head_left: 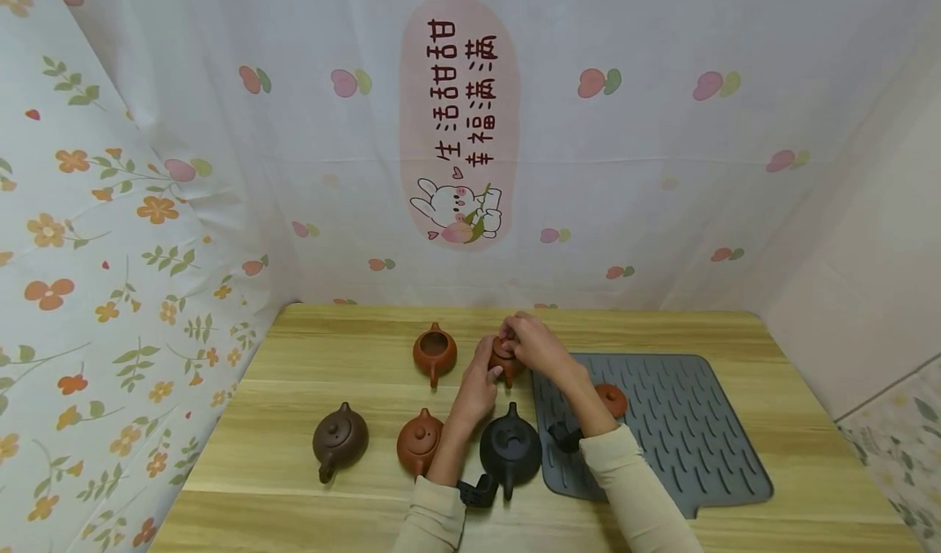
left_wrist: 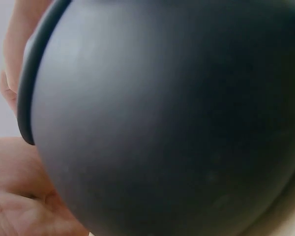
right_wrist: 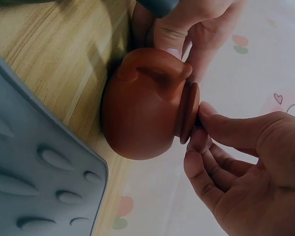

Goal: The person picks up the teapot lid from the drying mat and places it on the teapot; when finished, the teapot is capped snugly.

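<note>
A small red-brown clay teapot point(head_left: 517, 368) stands at the back of the table, left of the mat. My left hand point(head_left: 478, 383) holds its left side, with the thumb near the handle. With thumb and fingertips my right hand point(head_left: 535, 347) pinches the top of the lid point(right_wrist: 191, 113), which sits at the pot's mouth; the fingers hide the knob. A black teapot point(head_left: 510, 455) stands beneath my left wrist, and its dark body point(left_wrist: 162, 118) fills most of the left wrist view. Left of my hands is a lidless red-brown teapot point(head_left: 434, 353), its mouth uncovered.
A lidded red-brown teapot point(head_left: 420, 439) stands beside my left forearm, and a dark brown one point(head_left: 341, 439) farther left. On the right lies a grey ridged mat point(head_left: 676, 422) bearing a loose orange-brown lid point(head_left: 612, 400). Patterned cloth point(head_left: 331, 210) hangs behind the wooden table.
</note>
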The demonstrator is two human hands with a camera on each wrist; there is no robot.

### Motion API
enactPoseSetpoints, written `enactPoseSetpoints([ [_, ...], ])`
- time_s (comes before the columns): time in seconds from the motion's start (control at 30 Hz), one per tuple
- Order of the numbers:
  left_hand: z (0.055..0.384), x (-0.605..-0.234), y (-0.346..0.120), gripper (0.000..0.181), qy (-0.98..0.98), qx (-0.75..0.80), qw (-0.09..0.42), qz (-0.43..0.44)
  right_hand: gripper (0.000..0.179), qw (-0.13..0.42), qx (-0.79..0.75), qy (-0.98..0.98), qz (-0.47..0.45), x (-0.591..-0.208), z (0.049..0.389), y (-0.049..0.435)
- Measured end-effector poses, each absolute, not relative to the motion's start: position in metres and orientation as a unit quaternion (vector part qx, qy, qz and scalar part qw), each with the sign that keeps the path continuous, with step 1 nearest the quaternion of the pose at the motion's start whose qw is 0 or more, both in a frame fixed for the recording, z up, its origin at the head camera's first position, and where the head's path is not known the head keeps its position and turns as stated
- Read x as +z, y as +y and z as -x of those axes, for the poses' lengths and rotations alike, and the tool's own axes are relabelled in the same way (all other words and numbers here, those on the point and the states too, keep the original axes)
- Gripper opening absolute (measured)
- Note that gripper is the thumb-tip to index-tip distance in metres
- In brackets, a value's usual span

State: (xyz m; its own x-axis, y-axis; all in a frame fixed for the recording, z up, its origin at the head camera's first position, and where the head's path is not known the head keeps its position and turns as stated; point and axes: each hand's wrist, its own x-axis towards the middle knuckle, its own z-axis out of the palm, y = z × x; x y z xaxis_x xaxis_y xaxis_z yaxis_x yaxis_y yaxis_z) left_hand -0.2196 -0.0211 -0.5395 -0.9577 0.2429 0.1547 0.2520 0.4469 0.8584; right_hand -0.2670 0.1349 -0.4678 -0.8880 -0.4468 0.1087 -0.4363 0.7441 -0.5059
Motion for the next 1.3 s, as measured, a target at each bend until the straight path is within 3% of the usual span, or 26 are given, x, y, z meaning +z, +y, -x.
enactPoseSetpoints([
  [0.4, 0.219, -0.540, -0.020, 0.063, -0.845, -0.519, -0.011, 0.127, 0.006, 0.018, -0.268, 0.935, 0.230, -0.473, 0.268, 0.135],
  [0.73, 0.219, -0.536, -0.020, 0.064, -0.845, -0.518, -0.017, 0.130, 0.012, -0.008, -0.286, 0.927, 0.241, -0.481, 0.264, 0.137],
  [1.13, 0.213, -0.517, -0.038, 0.068, -0.827, -0.538, -0.083, 0.143, 0.030, -0.038, -0.341, 0.908, 0.241, -0.482, 0.244, 0.172],
  [1.3, 0.230, -0.534, -0.077, 0.069, -0.830, -0.512, -0.036, 0.221, 0.035, -0.085, -0.312, 0.926, 0.193, -0.477, 0.227, 0.205],
])
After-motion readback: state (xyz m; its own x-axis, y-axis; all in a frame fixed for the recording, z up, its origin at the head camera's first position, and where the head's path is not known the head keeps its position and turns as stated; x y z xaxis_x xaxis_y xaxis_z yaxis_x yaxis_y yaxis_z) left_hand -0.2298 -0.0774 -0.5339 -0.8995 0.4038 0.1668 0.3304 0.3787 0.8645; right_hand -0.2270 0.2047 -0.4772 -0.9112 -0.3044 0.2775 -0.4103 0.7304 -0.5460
